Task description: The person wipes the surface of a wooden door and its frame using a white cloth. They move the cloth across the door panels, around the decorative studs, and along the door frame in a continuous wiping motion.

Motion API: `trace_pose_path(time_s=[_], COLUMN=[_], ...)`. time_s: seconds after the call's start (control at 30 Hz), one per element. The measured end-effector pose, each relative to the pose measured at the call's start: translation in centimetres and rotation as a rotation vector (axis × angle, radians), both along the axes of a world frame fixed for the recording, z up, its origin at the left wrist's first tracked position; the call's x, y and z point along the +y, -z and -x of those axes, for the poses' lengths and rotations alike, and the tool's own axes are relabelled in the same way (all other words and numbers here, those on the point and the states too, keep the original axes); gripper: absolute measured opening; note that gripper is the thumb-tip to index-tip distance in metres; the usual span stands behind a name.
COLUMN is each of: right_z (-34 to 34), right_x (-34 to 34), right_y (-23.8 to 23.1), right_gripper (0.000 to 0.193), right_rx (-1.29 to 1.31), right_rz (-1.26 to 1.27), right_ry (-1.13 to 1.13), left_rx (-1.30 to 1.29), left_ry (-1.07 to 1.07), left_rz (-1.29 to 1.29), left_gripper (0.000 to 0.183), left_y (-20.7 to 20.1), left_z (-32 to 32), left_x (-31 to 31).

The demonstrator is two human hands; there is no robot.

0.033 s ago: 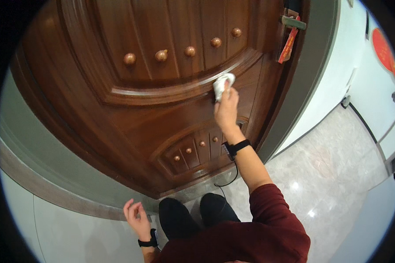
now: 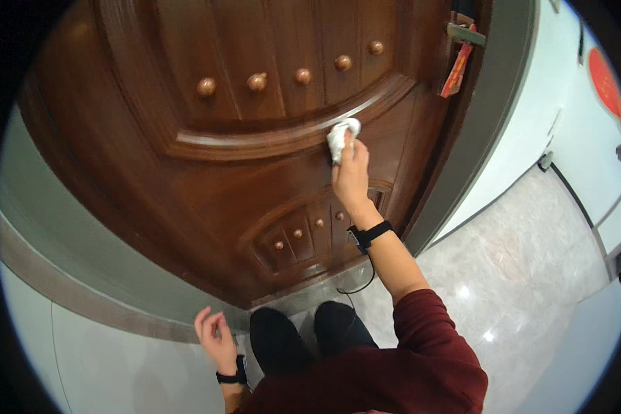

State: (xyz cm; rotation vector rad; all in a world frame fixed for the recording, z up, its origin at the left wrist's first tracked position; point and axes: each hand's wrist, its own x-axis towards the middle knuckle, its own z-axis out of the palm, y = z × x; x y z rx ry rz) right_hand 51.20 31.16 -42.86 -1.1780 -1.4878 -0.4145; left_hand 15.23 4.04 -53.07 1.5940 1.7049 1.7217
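A brown wooden door [image 2: 207, 183] with raised mouldings and round copper-coloured studs [image 2: 257, 82] fills the upper part of the view. My right hand [image 2: 352, 172] is closed on a crumpled white cloth [image 2: 339, 138]. The cloth lies against the curved moulding below the row of studs, right of the door's middle. Down at the lower left, my left hand [image 2: 216, 338] hangs beside my body with its fingers loosely apart and nothing in it. Each wrist wears a black strap.
At the upper right is a door handle [image 2: 466, 34] with a red paper ornament [image 2: 457, 71] hanging from it. A grey door frame [image 2: 493, 124] borders the door. To the right are a white wall with a red round decoration [image 2: 606, 83] and a glossy tiled floor [image 2: 510, 255].
My right hand has slid slightly left along the moulding with the cloth. The left hand has risen a little. The door appears shifted marginally in the view.
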Motion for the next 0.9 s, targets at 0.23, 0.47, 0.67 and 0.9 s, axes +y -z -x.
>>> trace_pose_path(time_s=[0.23, 0.47, 0.67, 0.9], right_z=[-0.3, 9.9, 13.1, 18.3], right_x=[-1.9, 0.4, -1.7, 0.1], right_y=[-5.8, -1.4, -4.4, -3.1], right_gripper=[0.073, 0.068, 0.055, 0.043], right_rx=[-0.050, -0.044, -0.252, -0.460], right_rz=[-0.112, -0.201, -0.097, -0.259], right_ry=[-0.038, -0.165, -0.640, -0.377], left_rx=[-0.037, -0.011, 0.003, -0.072], left_ry=[-0.053, -0.206, -0.199, -0.264], left_rz=[-0.054, -0.008, -0.026, -0.011], left_gripper=[0.011, 0.010, 0.012, 0.016], left_y=[-1.1, 0.1, -0.2, 0.0], left_z=[0.1, 1.1, 1.0, 1.2], left_x=[-0.8, -3.1, -3.7, -4.9])
